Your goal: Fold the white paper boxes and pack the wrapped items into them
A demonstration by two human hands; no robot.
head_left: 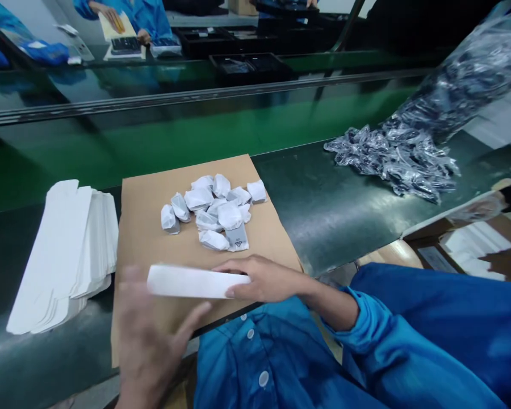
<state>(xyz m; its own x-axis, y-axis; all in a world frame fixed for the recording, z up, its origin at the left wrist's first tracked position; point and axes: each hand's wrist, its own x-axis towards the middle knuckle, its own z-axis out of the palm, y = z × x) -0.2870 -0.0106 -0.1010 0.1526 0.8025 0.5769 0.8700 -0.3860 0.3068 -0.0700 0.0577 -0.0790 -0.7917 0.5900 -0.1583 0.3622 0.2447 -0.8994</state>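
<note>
A long flat white paper sleeve [196, 282] is pinched at its 3 o'clock end by the right hand [264, 279], while its 9 o'clock end is met by the blurred left hand [149, 335], fingers spread, the grip not being discernible. Both are held over a brown cardboard sheet [145, 238] laid on the dark green desk [332, 210]. At 12 o'clock a heap of small white wrapped packets [213, 210] is seen, at 9 o'clock a stack of flat white sleeves [63, 250], and at 2 o'clock a pile of crinkled clear plastic bags [400, 156].
</note>
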